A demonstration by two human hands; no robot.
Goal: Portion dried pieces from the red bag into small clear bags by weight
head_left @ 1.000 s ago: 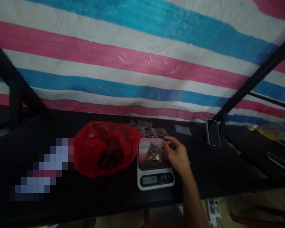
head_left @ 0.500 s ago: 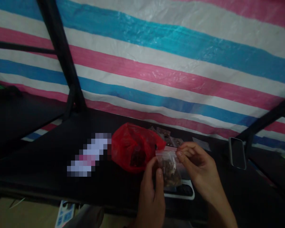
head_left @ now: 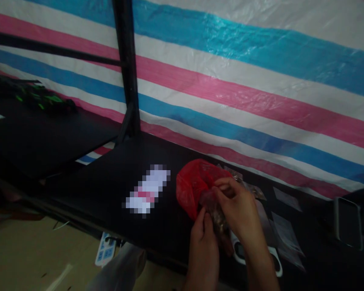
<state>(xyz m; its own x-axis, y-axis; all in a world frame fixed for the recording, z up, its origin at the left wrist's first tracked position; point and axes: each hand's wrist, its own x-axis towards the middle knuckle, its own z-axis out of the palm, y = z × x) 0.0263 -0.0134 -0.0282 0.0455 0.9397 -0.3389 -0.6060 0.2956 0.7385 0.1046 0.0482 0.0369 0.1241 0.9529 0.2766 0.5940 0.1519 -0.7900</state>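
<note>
My left hand (head_left: 204, 240) pinches the lower left side of a small clear zip bag (head_left: 217, 216), which has brown bits inside. At the bag's upper edge, the fingers of my right hand (head_left: 238, 204) are closed in a pinch; the hand covers part of the bag. Just beyond both hands sits an open red plastic bag (head_left: 189, 188), its contents mostly hidden. Under my right wrist is a scale with a white rim (head_left: 240, 255), partly covered by the arm.
Small filled bags (head_left: 256, 191) lie behind my right hand. Flat clear bags (head_left: 286, 234) and a phone (head_left: 348, 222) are to the right on the black table (head_left: 109, 198). A blurred-out pale item (head_left: 147, 190) lies left. Striped sheeting (head_left: 230, 85) hangs behind.
The view has turned left, so the table things appear further right. My right hand has moved leftward across the zip bag's top, and the zip bag is now closer to the red bag.
</note>
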